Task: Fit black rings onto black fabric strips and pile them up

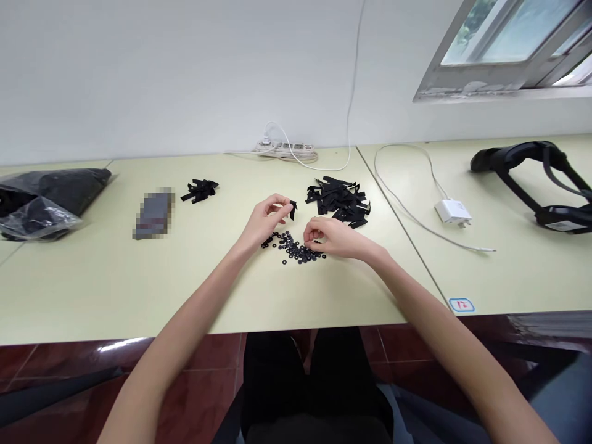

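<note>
My left hand [268,217] is closed in a pinch on a short black fabric strip [293,210], which sticks out past the fingertips. Under and between my hands lies a loose pile of small black round pieces with centre holes [298,251], like washers or snap parts. My right hand [329,235] is at the pile's upper right edge, its thumb and fingers pressed together. Whatever those fingers hold, if anything, is too small to make out. Just beyond my right hand is a big heap of black fabric strips [340,198]. A smaller heap of strips [200,190] lies to the left.
The pale table [152,290] carries a blurred dark phone-like object [154,214] and a plastic bag with black material [55,197] on the left. A power strip [287,150] sits by the wall. Right are a white charger [452,211], its cable and a black headset [536,179].
</note>
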Available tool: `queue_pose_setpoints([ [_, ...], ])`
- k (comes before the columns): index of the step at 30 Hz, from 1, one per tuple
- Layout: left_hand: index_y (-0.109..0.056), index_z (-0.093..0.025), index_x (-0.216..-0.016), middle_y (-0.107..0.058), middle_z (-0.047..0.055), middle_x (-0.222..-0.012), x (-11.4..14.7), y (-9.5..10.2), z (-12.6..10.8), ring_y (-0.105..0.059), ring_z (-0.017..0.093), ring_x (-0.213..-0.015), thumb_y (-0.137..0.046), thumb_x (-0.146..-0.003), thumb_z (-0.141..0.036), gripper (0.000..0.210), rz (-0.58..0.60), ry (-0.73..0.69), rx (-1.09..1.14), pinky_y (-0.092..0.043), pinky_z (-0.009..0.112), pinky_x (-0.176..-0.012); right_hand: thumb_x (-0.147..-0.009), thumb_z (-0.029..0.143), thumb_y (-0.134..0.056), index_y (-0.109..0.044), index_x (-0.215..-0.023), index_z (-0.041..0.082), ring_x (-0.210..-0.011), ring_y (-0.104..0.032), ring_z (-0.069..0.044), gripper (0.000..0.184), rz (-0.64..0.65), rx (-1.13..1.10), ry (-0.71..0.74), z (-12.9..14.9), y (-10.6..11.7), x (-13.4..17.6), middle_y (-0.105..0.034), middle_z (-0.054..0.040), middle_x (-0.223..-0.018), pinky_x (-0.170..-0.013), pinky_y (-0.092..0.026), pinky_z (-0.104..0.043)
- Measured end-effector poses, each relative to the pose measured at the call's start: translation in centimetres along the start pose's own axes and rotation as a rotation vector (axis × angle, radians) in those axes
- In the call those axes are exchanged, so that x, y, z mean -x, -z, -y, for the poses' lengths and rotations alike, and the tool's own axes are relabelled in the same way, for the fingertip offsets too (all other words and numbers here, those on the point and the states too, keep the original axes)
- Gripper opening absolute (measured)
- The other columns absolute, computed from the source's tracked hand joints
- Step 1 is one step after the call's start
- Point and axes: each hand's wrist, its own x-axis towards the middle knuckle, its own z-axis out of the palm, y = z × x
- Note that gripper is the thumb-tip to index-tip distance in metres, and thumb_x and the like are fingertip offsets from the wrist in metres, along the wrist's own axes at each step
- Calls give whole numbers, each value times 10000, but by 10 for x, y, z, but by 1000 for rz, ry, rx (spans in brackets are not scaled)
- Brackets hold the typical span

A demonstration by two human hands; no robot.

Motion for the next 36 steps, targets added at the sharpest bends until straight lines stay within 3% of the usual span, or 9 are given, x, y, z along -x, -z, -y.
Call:
queue_pose_setpoints([
  [7, -703, -227, -969, -681, 37, -963, 1, 0, -1, -669, 175, -880, -795, -926, -540, 329, 32, 2, 56, -606, 302, -786, -937, 225, -673, -674, -941, 231, -1006, -613, -256, 8, 23, -7, 67, 2, -2, 2, -673, -67, -1045, -892, -481, -385],
  [12, -665, -222, -1006, -710, 21, -878, 2, -1, -1, -693, 163, -826, -822, -918, -514, 343, 52, 1, 114, -608, 337, -857, -942, 208, -660, -641, -925, 235, -1047, -602, -266, 37, 21, -7, 122, 4, -4, 1, -689, -66, -1024, -917, -487, -395],
  [18, -722, -266, -1139, -787, 29, -923, 4, -1, -5, -727, 185, -903, -791, -965, -458, 268, 52, -57, 47, -577, 335, -854, -953, 204, -634, -637, -924, 239, -917, -681, -219, 46, -19, -106, 126, 10, -6, 0, -741, -43, -970, -876, -536, -378],
  [24, -814, -242, -1032, -812, 71, -1144, 5, -3, -8, -750, 218, -1065, -791, -954, -400, 177, 46, -119, 55, -593, 404, -1023, -972, 287, -683, -683, -919, 255, -899, -739, -208, 62, -246, -271, 142, 12, -3, -1, -784, -31, -972, -931, -621, -408],
  [29, -824, -248, -1137, -801, 84, -1258, 7, -5, -9, -756, 201, -974, -835, -930, -400, 257, 49, -104, 46, -616, 378, -942, -920, 371, -808, -755, -950, 259, -900, -763, -219, 128, -454, -472, 80, 16, 2, -1, -795, -41, -1021, -972, -664, -456],
  [36, -812, -268, -1236, -767, 78, -1358, 11, -7, -12, -724, 158, -891, -835, -922, -378, 333, 40, -109, 43, -632, 360, -919, -858, 395, -891, -813, -965, 254, -996, -801, -253, 193, -493, -639, -47, 17, 5, -1, -833, -47, -1052, -1085, -654, -533],
])
